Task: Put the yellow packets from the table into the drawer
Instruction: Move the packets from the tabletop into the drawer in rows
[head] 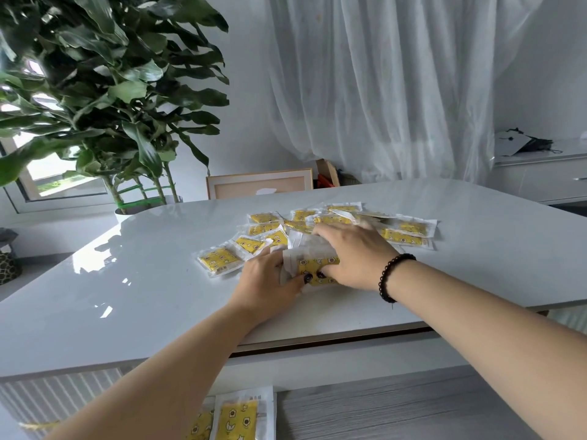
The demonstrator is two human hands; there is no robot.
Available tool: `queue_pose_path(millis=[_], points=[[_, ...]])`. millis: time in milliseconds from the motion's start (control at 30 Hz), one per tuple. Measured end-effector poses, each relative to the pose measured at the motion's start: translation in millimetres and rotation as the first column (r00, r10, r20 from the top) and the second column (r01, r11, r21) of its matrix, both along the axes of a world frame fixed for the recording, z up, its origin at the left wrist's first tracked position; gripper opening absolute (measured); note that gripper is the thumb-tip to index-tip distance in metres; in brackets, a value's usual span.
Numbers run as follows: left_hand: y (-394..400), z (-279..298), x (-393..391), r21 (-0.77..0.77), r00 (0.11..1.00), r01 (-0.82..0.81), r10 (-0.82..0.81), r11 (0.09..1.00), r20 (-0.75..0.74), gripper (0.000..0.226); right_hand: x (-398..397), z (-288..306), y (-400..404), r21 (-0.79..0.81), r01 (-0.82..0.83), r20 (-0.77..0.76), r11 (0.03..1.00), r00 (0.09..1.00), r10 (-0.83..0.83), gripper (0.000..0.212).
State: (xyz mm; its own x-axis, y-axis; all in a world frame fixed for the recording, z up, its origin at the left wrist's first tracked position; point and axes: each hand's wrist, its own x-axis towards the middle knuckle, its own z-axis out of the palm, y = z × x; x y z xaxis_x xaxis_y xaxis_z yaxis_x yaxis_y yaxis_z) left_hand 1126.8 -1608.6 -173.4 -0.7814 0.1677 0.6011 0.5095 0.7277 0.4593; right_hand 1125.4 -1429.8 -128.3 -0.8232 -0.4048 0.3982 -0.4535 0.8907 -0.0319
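Several yellow packets (403, 231) in clear wrappers lie scattered on the white table (152, 290). Between both hands sits a small stack of yellow packets (313, 265). My left hand (270, 281) grips its left end, thumb on the front. On top of the stack lies my right hand (352, 252), fingers curled over it and thumb at the front. Below the table edge, the open drawer (381, 411) with a grey wood-grain bottom holds two yellow packets (236, 417).
A single packet (219, 258) lies left of the stack. A large potted plant (104, 100) stands at the table's far left corner. A picture frame (259, 184) leans behind the table, under a white curtain (397, 84). A white sideboard (540, 173) is at the right.
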Motion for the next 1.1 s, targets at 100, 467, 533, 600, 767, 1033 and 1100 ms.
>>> queue_pose_path(millis=[100,467,533,600,767,1033,1100], points=[[-11,10,-4,-0.025,0.999,-0.025,0.026,0.999,0.045,0.023,1,6,4,0.050,0.005,0.048,0.999,0.999,-0.007,0.026],[-28,56,-12,-0.330,0.956,0.031,0.069,0.943,0.284,0.078,-11,7,21,0.065,0.266,0.195,0.962,0.942,-0.273,0.015],[-24,65,-9,-0.484,0.948,-0.012,0.163,0.875,0.272,0.064,-11,2,14,0.155,0.228,0.226,0.961,0.939,-0.260,0.016],[-18,72,-5,-0.580,0.945,-0.042,0.221,0.814,0.242,0.058,-12,2,9,0.210,0.222,0.248,0.952,0.930,-0.272,0.014],[-7,78,-3,-0.580,0.946,-0.003,0.191,0.814,0.263,0.057,-16,8,4,0.046,0.217,0.320,0.975,0.921,-0.220,0.014],[5,67,-2,-0.778,0.911,0.058,0.285,0.626,0.297,0.024,-8,1,-13,0.011,0.237,0.305,0.972,0.925,-0.229,0.007],[4,66,-3,-0.780,0.921,0.034,0.283,0.624,0.267,0.018,-6,4,-13,-0.001,0.243,0.300,0.970,0.925,-0.232,0.005]])
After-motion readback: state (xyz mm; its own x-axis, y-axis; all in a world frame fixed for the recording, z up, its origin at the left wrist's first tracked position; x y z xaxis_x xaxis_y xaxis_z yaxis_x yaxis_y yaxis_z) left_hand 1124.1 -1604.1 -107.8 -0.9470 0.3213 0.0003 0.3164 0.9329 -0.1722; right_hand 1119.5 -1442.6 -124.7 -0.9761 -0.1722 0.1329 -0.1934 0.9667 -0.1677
